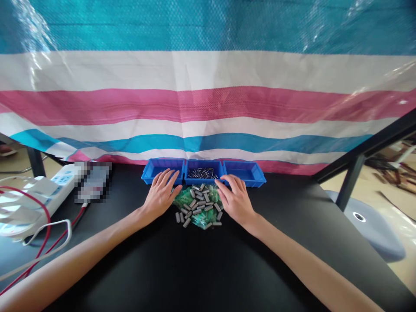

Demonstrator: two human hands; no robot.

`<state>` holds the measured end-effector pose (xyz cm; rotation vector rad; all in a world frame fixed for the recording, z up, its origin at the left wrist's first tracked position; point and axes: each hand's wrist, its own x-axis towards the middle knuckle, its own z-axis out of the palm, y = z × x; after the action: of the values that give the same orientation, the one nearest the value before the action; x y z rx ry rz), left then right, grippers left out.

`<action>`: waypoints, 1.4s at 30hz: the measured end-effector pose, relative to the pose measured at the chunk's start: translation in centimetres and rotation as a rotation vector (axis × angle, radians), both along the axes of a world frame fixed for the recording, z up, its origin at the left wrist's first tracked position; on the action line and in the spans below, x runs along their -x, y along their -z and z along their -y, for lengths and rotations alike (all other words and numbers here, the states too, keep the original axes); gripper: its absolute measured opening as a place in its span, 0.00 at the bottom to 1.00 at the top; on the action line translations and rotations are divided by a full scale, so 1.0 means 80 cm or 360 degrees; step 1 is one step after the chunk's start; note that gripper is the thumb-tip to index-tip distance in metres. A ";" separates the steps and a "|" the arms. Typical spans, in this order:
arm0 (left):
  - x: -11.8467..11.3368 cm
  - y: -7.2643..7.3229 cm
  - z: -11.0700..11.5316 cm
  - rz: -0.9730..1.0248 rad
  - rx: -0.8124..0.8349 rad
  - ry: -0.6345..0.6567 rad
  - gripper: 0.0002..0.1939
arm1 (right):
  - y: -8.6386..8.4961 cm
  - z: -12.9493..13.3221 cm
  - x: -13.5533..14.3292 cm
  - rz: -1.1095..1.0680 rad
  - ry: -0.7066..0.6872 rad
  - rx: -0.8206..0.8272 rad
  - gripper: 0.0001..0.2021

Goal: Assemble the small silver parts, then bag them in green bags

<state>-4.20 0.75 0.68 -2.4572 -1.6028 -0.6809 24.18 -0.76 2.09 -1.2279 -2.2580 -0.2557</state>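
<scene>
A pile of small grey blocks [199, 203] lies on the black table, mixed with green clear plastic bags [208, 216]. My left hand [162, 193] is at the pile's left side, fingers spread, with its fingertips over the front of the left blue bin [152, 167]. On the opposite side, my right hand [236, 197] has its fingers apart, near the pile's right edge and in front of the right blue bin [245, 173]. Nothing shows in either hand. Behind the pile, the middle blue bin [191, 164] holds many small dark metal pins [203, 173].
A white power strip [61, 182] with plugs and red and white cables [48, 216] occupies the left side, beside a blurred-out device [94, 182]. A striped plastic sheet [208, 104] hangs behind the bins. A grey stool [370, 225] stands right of the table.
</scene>
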 end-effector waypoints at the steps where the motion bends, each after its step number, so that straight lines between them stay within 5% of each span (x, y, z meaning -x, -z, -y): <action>1: -0.005 0.000 0.000 0.0006 0.0012 -0.0007 0.25 | -0.004 -0.011 0.002 0.0022 0.0049 -0.0023 0.15; 6: -0.021 -0.010 -0.002 0.0102 -0.0016 0.0019 0.26 | -0.006 -0.052 0.011 0.0208 0.0030 -0.0005 0.06; 11: -0.028 -0.028 -0.017 0.0070 -0.0254 0.0248 0.16 | -0.009 -0.058 0.012 0.0180 -0.0111 -0.0180 0.08; 15: -0.035 -0.044 -0.029 0.0096 -0.0484 0.0332 0.07 | -0.031 -0.054 0.009 0.0048 -0.0099 -0.0434 0.08; 21: -0.046 -0.058 -0.024 -0.0078 -0.0693 0.0584 0.06 | -0.076 -0.028 -0.001 -0.0098 -0.0146 -0.0545 0.08; 23: -0.046 -0.056 -0.016 -0.0118 -0.0706 0.0647 0.07 | -0.091 -0.014 -0.007 -0.0184 -0.0190 -0.0406 0.10; 27: -0.043 -0.051 0.000 -0.0014 -0.0746 0.0671 0.06 | -0.116 0.005 -0.017 -0.0595 -0.0022 -0.0049 0.30; 33: -0.041 -0.038 0.012 -0.0017 -0.0784 0.0849 0.02 | -0.124 0.003 -0.015 -0.0923 0.0207 0.0650 0.26; 36: -0.045 -0.028 0.018 0.0113 -0.0653 0.0763 0.02 | -0.118 0.003 -0.012 -0.1023 0.0209 0.0611 0.24; 39: -0.054 -0.023 0.033 0.0503 -0.0371 0.0559 0.07 | -0.113 0.009 -0.008 -0.1029 0.0213 0.0280 0.21; 42: -0.065 -0.019 0.051 0.1038 0.0035 0.0232 0.30 | -0.110 0.015 -0.003 -0.0896 0.0235 -0.0070 0.19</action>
<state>1.00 -3.36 2.19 -2.5306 -1.6050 -1.6258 24.42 -1.93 10.86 -1.2554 -1.6753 -0.0065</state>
